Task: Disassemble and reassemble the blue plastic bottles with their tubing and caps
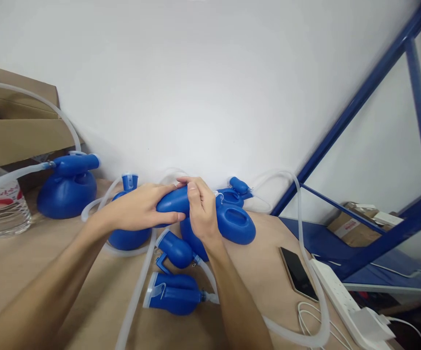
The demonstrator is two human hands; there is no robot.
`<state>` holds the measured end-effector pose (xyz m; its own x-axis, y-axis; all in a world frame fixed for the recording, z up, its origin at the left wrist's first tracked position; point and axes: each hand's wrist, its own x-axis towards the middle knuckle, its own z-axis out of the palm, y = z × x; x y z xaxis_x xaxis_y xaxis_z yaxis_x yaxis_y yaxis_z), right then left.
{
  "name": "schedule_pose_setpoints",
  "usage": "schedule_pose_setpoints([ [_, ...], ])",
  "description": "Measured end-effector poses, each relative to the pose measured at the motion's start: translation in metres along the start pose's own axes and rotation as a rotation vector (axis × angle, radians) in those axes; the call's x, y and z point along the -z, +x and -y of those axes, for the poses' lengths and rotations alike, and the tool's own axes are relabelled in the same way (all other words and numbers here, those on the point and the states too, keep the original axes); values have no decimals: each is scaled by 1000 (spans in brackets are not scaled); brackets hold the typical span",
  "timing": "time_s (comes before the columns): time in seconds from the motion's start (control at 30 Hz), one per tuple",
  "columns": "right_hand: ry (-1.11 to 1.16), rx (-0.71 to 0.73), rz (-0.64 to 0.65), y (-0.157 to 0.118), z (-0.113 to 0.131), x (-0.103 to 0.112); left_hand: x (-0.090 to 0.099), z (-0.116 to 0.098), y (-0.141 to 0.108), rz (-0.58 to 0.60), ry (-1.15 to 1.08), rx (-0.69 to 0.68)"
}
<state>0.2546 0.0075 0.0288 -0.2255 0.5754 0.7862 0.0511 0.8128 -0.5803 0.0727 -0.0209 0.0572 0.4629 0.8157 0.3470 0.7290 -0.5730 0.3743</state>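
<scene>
Above the middle of the table, a blue plastic urinal bottle [173, 201] is held between my two hands. My left hand [139, 206] lies along its left side, thumb in front and fingers over the top. Around its right end curls my right hand [203, 208], which hides much of that side. Just below my hands lie two blue funnel heads, one smaller [176, 250] and one larger [177, 295], with clear hoses at their right ends. Beside my right hand another blue bottle [236, 224] rests on the table, its handle opening facing up.
At left stand a blue bottle with a hose [68, 192], a clear water bottle [4, 204] and a cardboard box [21, 138]. A phone [298, 273] and a white power strip [341, 296] lie at right, near a blue metal frame [345, 131]. Loose hoses [137, 296] cross the table.
</scene>
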Motion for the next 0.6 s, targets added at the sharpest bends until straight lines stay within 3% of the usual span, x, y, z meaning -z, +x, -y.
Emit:
schedule_pose_setpoints([
  [0.13, 6, 119, 171, 0, 8, 12, 9, 4, -3, 87, -149, 26],
  [0.27, -2, 105, 292, 0, 15, 26, 9, 12, -4, 122, -352, 138],
  [0.47, -12, 66, 260, 2, 7, 59, 14, 32, -8, -138, -805, 276],
  [0.53, -54, 117, 242, 4, 2, 62, 17, 36, -11, -205, -847, 325],
  [0.6, -126, 186, 197, 5, -2, 60, 19, 37, -12, -199, -844, 331],
])
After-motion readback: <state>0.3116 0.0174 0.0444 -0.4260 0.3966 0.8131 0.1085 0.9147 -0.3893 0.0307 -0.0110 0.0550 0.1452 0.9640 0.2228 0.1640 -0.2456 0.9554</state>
